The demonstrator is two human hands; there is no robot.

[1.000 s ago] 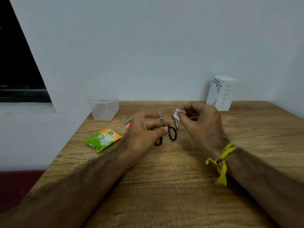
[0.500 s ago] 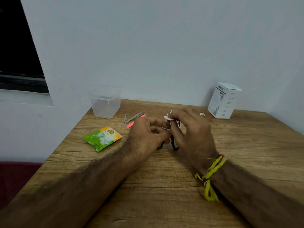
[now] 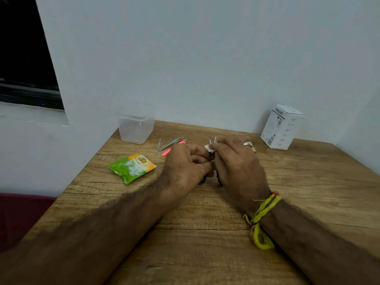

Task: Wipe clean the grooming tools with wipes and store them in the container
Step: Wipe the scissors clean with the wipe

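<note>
A: Scissors (image 3: 212,139) status, please.

B: One pair, held above the tabletop (image 3: 205,233) at centre. Long axis runs from 6 o'clock to 12 o'clock: black handles low between the palms, blade tips projecting at 12 o'clock and slightly parted. The left hand (image 3: 186,168) curls round the handle end; the right hand (image 3: 236,163) pinches a small white wipe (image 3: 208,147) against the blades just below the tips.

A: Which relation governs the next stroke?

B: The wipe sits on the blades, with both hands touching the tool. In my judgement, the right hand should draw the wipe toward 12 o'clock, along the axis and off the tips, while the left hand steadies the handles.

A: Where is the container?

B: One clear plastic container (image 3: 136,125), at 10 o'clock from the hands, near the wall. The left hand is nearer to it, so that hand would likely make the deposit. No tool is visible inside it.

A: Count the remaining items.

B: At 11 o'clock, between the container and the left hand, lies a cluster of metal tools (image 3: 171,143) plus one pink-red tool (image 3: 165,152); the left hand hides part of the cluster, so an exact count cannot be given. One green wipe sachet (image 3: 132,168) lies at 9 o'clock. One white box (image 3: 282,126) stands at 2 o'clock.
</note>
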